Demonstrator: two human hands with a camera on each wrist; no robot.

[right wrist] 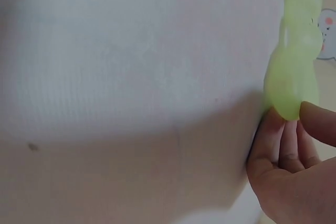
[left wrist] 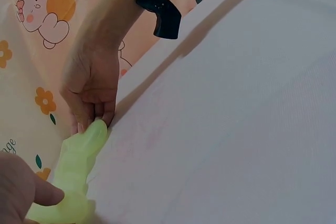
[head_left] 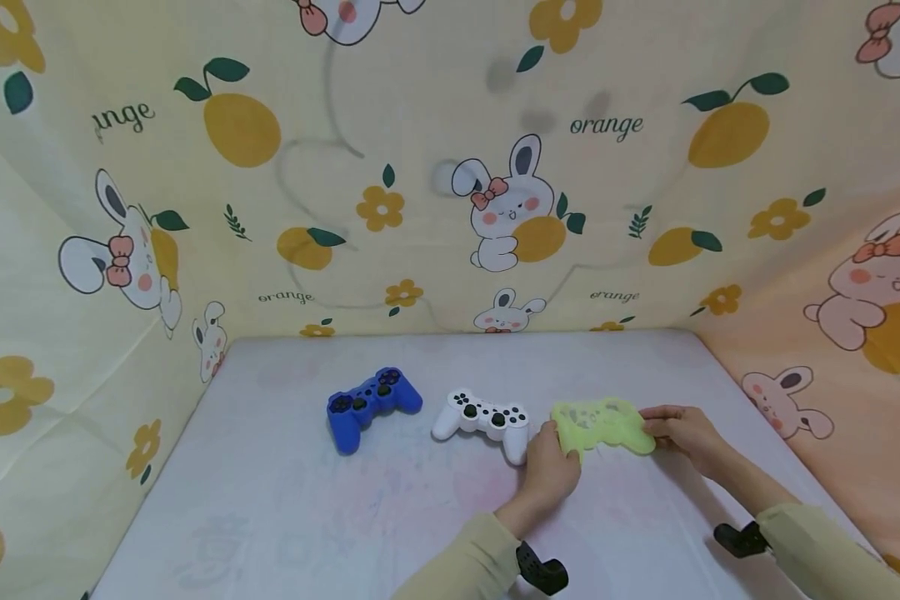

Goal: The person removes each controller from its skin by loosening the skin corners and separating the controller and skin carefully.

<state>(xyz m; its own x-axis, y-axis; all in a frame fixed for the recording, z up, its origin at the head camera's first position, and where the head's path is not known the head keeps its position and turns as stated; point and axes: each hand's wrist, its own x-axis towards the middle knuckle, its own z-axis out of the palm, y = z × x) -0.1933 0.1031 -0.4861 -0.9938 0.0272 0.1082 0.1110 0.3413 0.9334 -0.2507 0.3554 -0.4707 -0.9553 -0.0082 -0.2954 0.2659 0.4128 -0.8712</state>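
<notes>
A pale green silicone controller cover lies on the white table, held at both ends. My left hand pinches its left grip; the thumb shows against the green cover in the left wrist view. My right hand pinches the right grip, fingers and thumb closing on the cover's tip. That same right hand shows in the left wrist view. A white game controller lies just left of the cover, and a blue controller lies farther left.
Cartoon rabbit-and-orange patterned cloth walls enclose the table at the back and both sides. Black wrist camera mounts sit on both sleeves. Bare table surface stretches in front of the controllers.
</notes>
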